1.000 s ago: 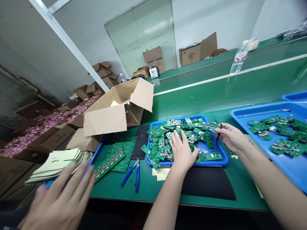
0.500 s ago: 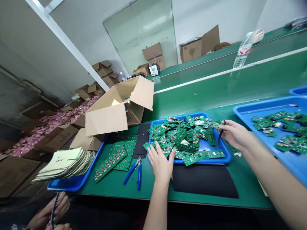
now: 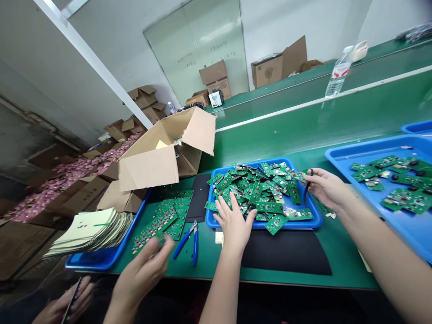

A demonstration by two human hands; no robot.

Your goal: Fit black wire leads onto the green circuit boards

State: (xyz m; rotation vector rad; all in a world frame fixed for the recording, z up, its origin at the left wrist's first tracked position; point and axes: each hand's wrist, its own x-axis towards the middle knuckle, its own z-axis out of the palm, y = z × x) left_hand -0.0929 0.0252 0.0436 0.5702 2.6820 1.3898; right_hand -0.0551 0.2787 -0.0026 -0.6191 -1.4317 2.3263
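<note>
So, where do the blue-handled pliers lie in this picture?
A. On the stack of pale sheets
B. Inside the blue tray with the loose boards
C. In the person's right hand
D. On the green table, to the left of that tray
D: the blue-handled pliers lie flat on the green table, left of the blue tray, held by no hand.

Green bench [image 3: 303, 135], blue trays [image 3: 313, 220], black mat [image 3: 290, 256], blue pliers [image 3: 189, 240], cardboard box [image 3: 158, 162]
</note>
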